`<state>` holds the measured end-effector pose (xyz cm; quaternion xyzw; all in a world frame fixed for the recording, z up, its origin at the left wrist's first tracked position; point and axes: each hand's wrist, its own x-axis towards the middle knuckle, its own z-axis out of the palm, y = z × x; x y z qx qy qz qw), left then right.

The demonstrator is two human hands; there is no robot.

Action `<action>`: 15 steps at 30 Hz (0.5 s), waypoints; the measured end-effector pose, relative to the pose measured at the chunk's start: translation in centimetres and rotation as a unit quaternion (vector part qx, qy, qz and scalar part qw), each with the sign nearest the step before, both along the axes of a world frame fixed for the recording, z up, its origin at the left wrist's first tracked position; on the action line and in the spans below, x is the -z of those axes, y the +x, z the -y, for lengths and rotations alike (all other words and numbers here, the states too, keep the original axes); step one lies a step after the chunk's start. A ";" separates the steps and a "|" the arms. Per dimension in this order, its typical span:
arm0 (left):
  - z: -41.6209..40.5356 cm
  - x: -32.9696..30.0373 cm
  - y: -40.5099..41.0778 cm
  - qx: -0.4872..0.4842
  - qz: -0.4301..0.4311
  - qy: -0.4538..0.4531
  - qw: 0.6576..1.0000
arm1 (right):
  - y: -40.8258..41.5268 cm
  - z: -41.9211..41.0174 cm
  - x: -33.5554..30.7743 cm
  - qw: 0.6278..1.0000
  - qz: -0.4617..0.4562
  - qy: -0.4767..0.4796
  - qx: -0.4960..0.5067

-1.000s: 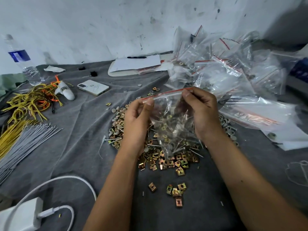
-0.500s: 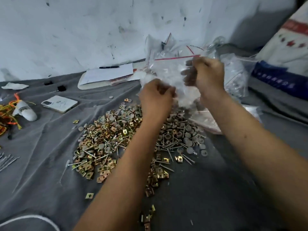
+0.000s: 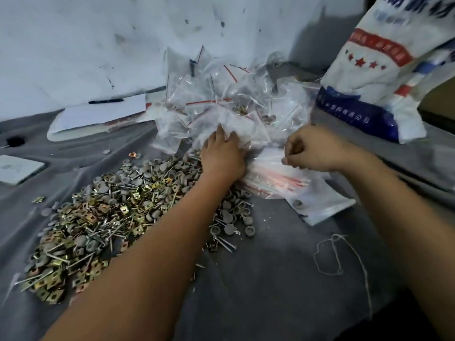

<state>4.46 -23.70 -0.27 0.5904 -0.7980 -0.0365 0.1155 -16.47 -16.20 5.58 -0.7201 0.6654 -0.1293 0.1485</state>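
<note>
At 9 o'clock, loose pile of brass clips, grey caps and nails (image 3: 110,217); left hand (image 3: 222,158) lies flat-fingered on heap of clear red-zip plastic bags (image 3: 241,99) at 12; right hand (image 3: 310,151), apart at 2, pinches flat empty clear bag (image 3: 283,183): slick heap could slump into the loose parts.

The heap of hardware (image 3: 118,210) lies left of the bags (image 3: 229,104), the sack (image 3: 384,70) to their right.

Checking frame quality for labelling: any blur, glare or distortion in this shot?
Head view: dim, flat light; motion blur smears the printed sack and softens the right hand, so its grip is unreadable; hardware pile fairly sharp; mild sheen on the plastic bags; wide-angle stretch swells both forearms.
</note>
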 end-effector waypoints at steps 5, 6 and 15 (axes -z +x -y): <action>2.1 -4.0 0.2 0.009 0.038 0.070 0.997 | 1.2 -2.3 0.7 0.997 -0.065 -0.033 -0.038; 1.7 -4.3 0.2 -0.001 0.007 0.038 0.999 | 1.9 -2.3 1.3 0.995 -0.080 -0.040 -0.053; -6.4 -4.0 -1.6 0.025 -0.174 -0.246 0.953 | 0.9 -0.8 3.8 0.990 -0.108 -0.094 0.009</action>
